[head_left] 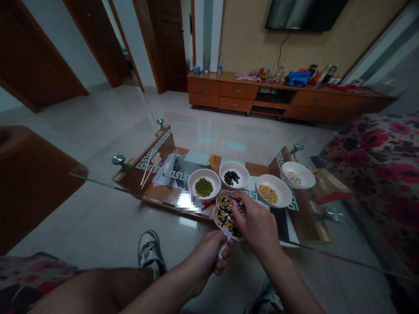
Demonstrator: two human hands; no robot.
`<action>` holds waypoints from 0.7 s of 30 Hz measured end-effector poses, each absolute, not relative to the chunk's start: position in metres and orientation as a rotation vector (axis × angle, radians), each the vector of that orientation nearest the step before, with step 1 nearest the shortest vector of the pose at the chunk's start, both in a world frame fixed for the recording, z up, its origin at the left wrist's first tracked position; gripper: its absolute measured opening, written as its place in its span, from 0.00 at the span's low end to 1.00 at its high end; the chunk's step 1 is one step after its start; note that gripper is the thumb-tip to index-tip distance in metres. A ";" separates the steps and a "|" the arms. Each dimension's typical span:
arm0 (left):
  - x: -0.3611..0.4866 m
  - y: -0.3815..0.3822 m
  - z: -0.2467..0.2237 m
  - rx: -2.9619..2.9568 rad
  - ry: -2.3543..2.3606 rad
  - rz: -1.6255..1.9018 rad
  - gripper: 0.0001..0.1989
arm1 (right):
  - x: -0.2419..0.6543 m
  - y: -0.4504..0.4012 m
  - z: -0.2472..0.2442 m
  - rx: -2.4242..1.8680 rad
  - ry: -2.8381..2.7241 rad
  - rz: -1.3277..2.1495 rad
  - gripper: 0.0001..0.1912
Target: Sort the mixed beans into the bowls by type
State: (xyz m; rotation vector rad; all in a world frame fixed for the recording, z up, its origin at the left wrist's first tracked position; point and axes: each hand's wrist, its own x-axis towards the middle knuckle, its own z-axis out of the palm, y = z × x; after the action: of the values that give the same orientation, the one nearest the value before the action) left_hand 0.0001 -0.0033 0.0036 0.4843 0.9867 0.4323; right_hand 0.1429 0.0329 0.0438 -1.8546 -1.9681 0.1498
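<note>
Clamping a bean dish's handle (223,250), left grip (206,256) shut; right grip (257,224) pinching a thin tool (235,201) above.

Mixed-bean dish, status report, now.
Left hand gripping white handled dish. Right hand holding thin dark tool over mixed black and yellow beans. Bowl of yellow beans just beyond right hand.
</note>
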 end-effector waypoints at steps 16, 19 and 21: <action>0.000 -0.004 0.003 0.482 1.001 0.423 0.12 | 0.167 0.024 0.041 -2.174 -2.017 0.240 0.11; 0.000 -0.004 0.002 0.477 0.987 0.426 0.12 | 0.166 0.024 0.041 -2.180 -2.020 0.242 0.12; 0.000 -0.005 0.002 0.479 0.978 0.428 0.12 | 0.166 0.024 0.041 -2.188 -2.023 0.253 0.12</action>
State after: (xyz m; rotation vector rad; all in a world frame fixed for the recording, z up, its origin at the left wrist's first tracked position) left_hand -0.0003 -0.0046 0.0022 0.4788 0.9776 0.4280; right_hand 0.1662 0.0239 0.0411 -2.1882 -2.0228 0.2525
